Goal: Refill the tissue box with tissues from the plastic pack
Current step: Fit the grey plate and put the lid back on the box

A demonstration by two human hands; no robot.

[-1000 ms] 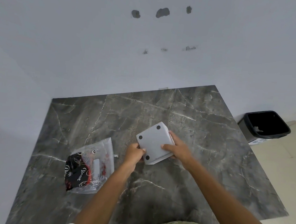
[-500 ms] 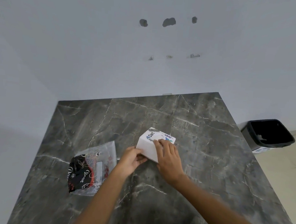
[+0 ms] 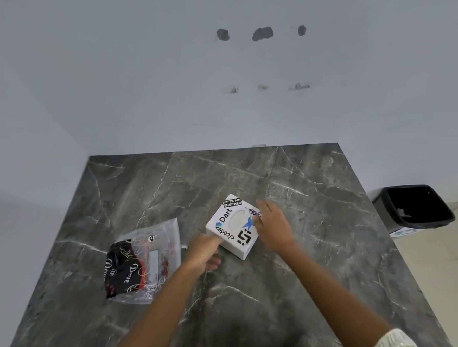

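Note:
A white square tissue box [image 3: 232,225] with stickers and a round top opening lies upright on the dark marble table [image 3: 315,206]. My left hand [image 3: 203,251] touches its near left corner with curled fingers. My right hand [image 3: 273,226] rests flat against its right side, fingers spread, not gripping. The clear plastic pack [image 3: 146,259] with a black and red print lies flat to the left of my left hand, untouched.
A black waste bin [image 3: 415,206] stands on the floor past the table's right edge. White walls meet the table at its far and left sides. The table's near edge is close to my body.
The box was held bottom side up in both hands; it has been turned over and set down with its opening facing up. My right hand has slid off its top to the right side.

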